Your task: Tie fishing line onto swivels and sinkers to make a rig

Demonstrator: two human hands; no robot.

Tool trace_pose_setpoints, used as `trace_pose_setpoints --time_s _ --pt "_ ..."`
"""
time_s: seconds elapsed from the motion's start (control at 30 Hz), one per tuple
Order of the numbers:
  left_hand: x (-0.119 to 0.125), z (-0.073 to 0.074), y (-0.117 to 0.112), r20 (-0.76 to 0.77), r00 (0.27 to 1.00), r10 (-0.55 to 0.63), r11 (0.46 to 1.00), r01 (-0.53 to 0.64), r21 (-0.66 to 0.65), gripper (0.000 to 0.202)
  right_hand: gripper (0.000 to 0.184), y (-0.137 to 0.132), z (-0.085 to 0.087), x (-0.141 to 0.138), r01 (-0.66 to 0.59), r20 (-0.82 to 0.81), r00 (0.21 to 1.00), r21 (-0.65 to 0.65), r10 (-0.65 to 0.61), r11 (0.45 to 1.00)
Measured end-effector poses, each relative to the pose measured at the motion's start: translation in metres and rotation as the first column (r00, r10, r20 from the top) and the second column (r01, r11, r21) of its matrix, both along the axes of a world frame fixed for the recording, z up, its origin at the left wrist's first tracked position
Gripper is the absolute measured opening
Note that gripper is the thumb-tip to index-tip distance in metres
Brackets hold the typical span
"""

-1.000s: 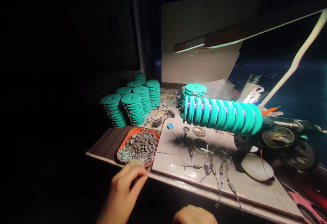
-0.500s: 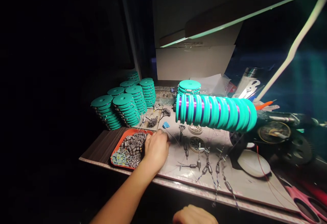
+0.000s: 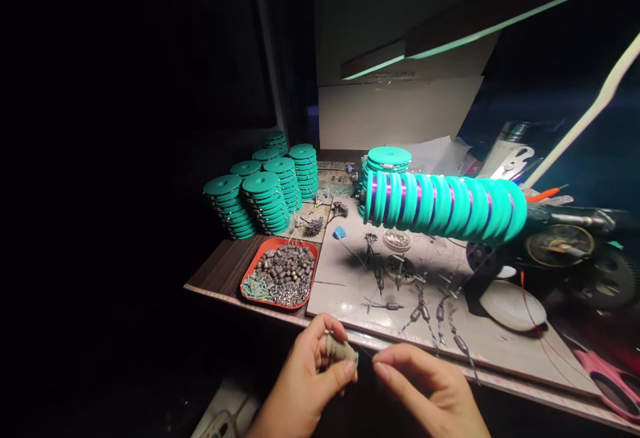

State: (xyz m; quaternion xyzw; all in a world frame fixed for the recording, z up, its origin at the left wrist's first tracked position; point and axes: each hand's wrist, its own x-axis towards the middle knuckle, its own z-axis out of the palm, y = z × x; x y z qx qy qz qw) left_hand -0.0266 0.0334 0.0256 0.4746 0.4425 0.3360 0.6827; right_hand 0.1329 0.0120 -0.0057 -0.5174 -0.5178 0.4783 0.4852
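My left hand [image 3: 306, 385] is below the table's front edge, its thumb and fingers pinched on a small grey-brown cylindrical piece [image 3: 341, 350]. My right hand [image 3: 434, 390] is close beside it, thumb and forefinger pinched together near that piece's tip; whatever they hold is too fine to make out. Just above my hands, on the table, a red tray [image 3: 251, 274] holds several small dark cylinders and metal bits. Assembled rigs with weights [image 3: 419, 311] lie on the grey mat [image 3: 345, 291].
Stacks of teal spools [image 3: 260, 191] stand at the back left. A horizontal row of teal spools [image 3: 443, 205] sits on a winder's shaft over the mat. Pink scissors [image 3: 613, 381] lie at far right, a white dish [image 3: 515, 305] beside the winder stand. A lamp arm hangs overhead.
My left hand pulled back from the red tray to below the table edge, now with a small cylinder in it. My right hand rose and came up beside it.
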Motion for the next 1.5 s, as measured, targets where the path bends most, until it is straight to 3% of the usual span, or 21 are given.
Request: trace_pose_setpoints --time_s 0.13,0.4,0.63,0.83,1.0,1.1,1.2,1.37,1.5 --pt "0.0 -0.007 -0.006 0.026 1.0 0.01 1.0 -0.01 0.022 0.026 0.026 0.005 -0.007 -0.001 -0.101 -0.019 0.995 -0.052 0.1 0.994" --pt "-0.005 -0.014 -0.009 -0.183 0.982 0.042 0.982 -0.007 0.186 0.016 0.024 0.007 0.0 0.0 -0.177 0.089 0.979 -0.051 0.181 0.983" --pt "-0.001 -0.015 -0.009 -0.036 0.996 0.079 0.995 -0.077 0.065 0.022 0.024 0.005 -0.001 -0.001 -0.212 0.22 0.954 0.027 0.201 0.977" --pt "0.002 -0.02 -0.011 -0.024 0.987 0.159 0.987 -0.158 0.025 0.028 0.022 0.0 -0.006 -0.004 -0.187 0.304 0.942 0.136 0.139 0.973" --pt "-0.004 -0.025 -0.014 -0.188 0.963 0.194 0.971 -0.162 0.177 0.015 0.024 -0.001 -0.005 -0.002 -0.135 0.284 0.954 0.141 0.091 0.981" --pt "-0.008 -0.026 -0.015 -0.358 0.908 0.215 0.941 -0.095 0.324 0.008 0.023 0.0 -0.005 -0.001 -0.104 0.263 0.962 0.128 0.068 0.986" --pt "-0.006 -0.025 -0.016 -0.479 0.846 0.236 0.907 -0.016 0.42 0.013 0.021 0.0 -0.007 -0.002 -0.127 0.253 0.963 0.133 0.091 0.983" --pt "-0.001 -0.027 -0.017 -0.543 0.782 0.305 0.859 0.02 0.511 0.007 0.021 0.001 -0.008 -0.005 -0.131 0.277 0.957 0.158 0.083 0.979" --pt "-0.001 -0.027 -0.018 -0.537 0.781 0.317 0.847 0.021 0.531 0.01 0.023 0.001 -0.006 -0.005 -0.143 0.329 0.941 0.194 0.073 0.97"
